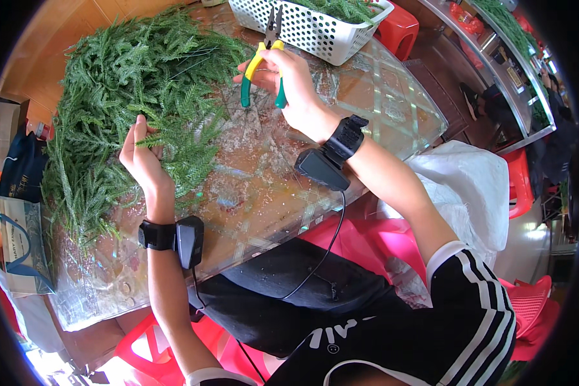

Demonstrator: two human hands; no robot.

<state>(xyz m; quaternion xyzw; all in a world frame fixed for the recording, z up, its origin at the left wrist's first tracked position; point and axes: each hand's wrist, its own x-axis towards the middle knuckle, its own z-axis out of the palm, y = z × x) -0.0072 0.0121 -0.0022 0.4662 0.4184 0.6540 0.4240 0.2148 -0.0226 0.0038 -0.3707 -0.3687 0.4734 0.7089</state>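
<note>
My left hand (143,154) is closed with thumb and fingers pinching a green artificial pine sprig (180,128), whose needles spread to the right over the table. Behind and around that hand lies a large heap of similar green pine sprigs (103,96). My right hand (294,80) is raised above the table, wrapped around a pair of pliers (252,74) with yellow and green handles. Their dark long jaws point away from me and stand slightly apart, with nothing visible between them. The pliers are clear of the sprig.
A white perforated basket (309,32) with more greenery stands at the table's far edge, near a red stool (399,29). The table (251,193) has a clear cover littered with bits. Bags (22,231) line the left side; a white sack (460,186) is at right.
</note>
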